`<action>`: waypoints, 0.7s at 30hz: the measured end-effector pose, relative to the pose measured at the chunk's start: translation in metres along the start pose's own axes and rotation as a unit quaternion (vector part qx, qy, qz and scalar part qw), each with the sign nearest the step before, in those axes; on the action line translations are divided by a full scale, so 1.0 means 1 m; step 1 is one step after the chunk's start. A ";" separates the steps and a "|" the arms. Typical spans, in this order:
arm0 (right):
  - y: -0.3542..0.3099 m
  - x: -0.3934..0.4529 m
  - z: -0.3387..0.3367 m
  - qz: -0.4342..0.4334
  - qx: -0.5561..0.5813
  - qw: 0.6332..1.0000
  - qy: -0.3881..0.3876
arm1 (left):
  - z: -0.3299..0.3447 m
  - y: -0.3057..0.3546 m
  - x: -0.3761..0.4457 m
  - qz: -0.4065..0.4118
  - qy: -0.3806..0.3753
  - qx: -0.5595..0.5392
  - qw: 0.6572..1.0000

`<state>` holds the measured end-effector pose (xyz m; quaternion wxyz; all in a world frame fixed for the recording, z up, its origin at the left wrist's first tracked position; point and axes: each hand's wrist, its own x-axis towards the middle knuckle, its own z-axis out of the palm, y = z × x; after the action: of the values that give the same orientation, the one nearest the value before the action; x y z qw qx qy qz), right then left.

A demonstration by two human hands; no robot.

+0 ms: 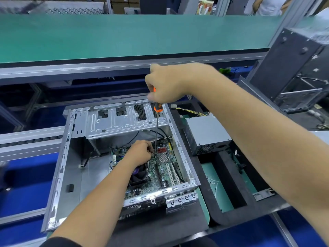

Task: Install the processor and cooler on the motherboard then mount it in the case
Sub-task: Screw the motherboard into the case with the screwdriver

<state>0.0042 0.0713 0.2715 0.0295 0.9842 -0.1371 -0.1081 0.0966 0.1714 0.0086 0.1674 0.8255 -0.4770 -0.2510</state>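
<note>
Your right hand (166,82) is curled tight around the black-and-orange handle of a long-shafted screwdriver (156,125), held high above the open silver sheet-metal computer case (74,157). The steel shaft runs almost straight down from that grip, and its tip meets the green motherboard (156,168) near the board's far edge, just under the case's perforated drive-bay bracket (124,120).

Your left hand (140,152) is down inside the case, fingers bunched together and pinching at the screwdriver tip; whether a screw sits between them is too small to tell. So the board lies well below your right grip and directly under your left fingertips.

The motherboard lies flat on the case floor, against the right wall. The black cooler fan (139,176) sits on it, partly hidden beneath your left wrist, nearer to you than the tip. White expansion slots (171,173) run along the board's right side, and a small silver finned heatsink (162,157) stands just right of the tip.

Outside the case to the right, a grey boxed power supply (208,132) rests on a black foam tray (226,168).
</note>
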 end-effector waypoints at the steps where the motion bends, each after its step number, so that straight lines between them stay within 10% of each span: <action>1: 0.002 -0.002 -0.001 -0.022 0.025 0.999 -0.017 | 0.000 0.000 0.000 0.003 0.000 0.003 1.000; 21: 0.008 0.003 0.004 0.013 0.035 0.998 0.056 | -0.002 0.004 -0.005 0.051 -0.142 0.193 0.970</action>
<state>0.0036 0.0626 0.2676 0.0037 0.9872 -0.1520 -0.0479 0.0929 0.1736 0.0131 -0.0515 0.7727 -0.5770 -0.2597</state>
